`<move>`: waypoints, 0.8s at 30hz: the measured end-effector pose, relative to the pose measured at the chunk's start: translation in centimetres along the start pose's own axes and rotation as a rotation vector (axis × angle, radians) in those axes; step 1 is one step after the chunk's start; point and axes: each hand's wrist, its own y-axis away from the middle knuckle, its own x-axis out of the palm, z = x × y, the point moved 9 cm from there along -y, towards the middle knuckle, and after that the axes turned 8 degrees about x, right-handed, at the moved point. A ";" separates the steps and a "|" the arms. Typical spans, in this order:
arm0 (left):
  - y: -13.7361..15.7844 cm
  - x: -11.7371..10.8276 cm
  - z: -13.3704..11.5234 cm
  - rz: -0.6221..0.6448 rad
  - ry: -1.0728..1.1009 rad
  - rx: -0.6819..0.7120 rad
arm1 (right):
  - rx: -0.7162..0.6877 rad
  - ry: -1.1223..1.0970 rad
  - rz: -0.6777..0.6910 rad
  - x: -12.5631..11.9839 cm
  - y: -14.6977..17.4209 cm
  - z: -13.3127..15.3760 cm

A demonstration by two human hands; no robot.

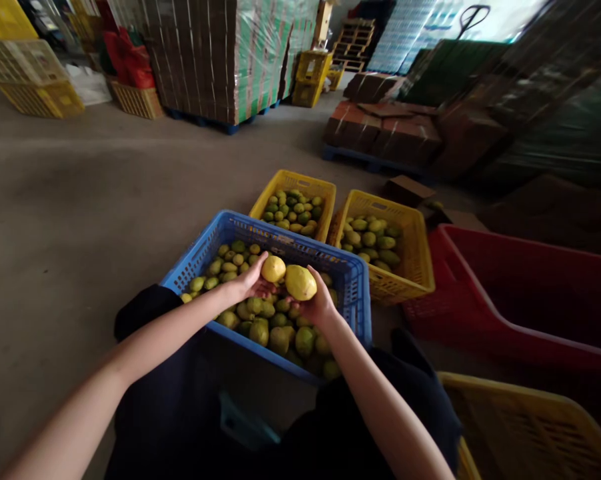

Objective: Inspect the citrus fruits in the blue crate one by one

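Note:
My left hand (249,283) holds a round yellow fruit (273,269) above a blue crate (353,283) filled with several green and yellow fruits. Right beside it, my right hand (318,307) grips a larger yellow fruit (300,282). The two fruits almost touch. The crate rests against my knees in dark trousers.
Two yellow crates (300,181) (420,260) of green fruit stand beyond the blue one. A red tub (480,293) lies to the right, and another yellow crate (530,400) sits near my right knee. Wrapped pallets of boxes (230,60) and stacked cartons (385,130) line the back. Bare concrete floor spreads left.

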 end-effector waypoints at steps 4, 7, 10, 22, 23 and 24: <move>-1.4 1.2 -0.4 -0.020 0.018 0.037 | -0.046 -0.035 -0.076 -0.9 0.5 0.9; -1.3 2.0 -2.7 -0.041 0.074 0.278 | -0.194 0.046 -0.116 -1.1 1.3 2.4; 0.7 2.7 -6.4 0.003 0.007 0.643 | -0.564 0.208 -0.134 -0.5 3.6 5.5; 6.3 2.4 -10.2 0.057 -0.187 0.959 | -1.228 0.661 -0.260 2.5 10.9 8.3; 6.2 2.2 -10.1 0.049 -0.193 0.952 | -1.218 0.674 -0.273 2.4 10.7 8.2; 6.0 2.1 -10.0 0.048 -0.198 0.942 | -1.199 0.674 -0.281 2.1 10.5 8.3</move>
